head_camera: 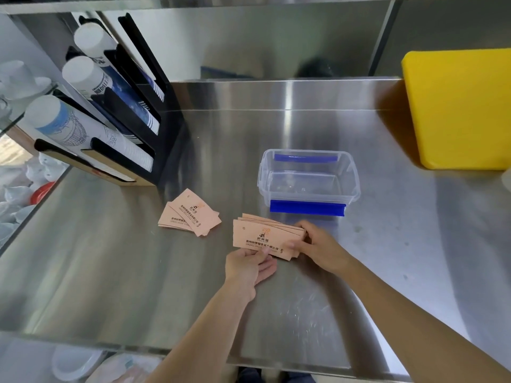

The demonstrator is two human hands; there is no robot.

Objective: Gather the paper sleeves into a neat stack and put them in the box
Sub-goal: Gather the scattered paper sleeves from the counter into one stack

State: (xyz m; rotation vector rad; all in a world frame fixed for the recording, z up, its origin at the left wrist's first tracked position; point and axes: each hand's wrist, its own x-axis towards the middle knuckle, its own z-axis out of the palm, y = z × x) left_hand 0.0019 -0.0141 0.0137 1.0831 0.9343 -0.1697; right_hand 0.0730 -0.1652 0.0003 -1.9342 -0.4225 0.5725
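Note:
A fanned bunch of salmon-pink paper sleeves with black print is held just above the steel counter. My left hand pinches its lower edge and my right hand grips its right end. A second small pile of the same sleeves lies loose on the counter to the left, untouched. The clear plastic box with blue clip handles stands open and empty just beyond my right hand.
A black rack of stacked paper cups lines the left side of the steel counter. A yellow bin sits at the back right. The counter's front edge runs below my forearms.

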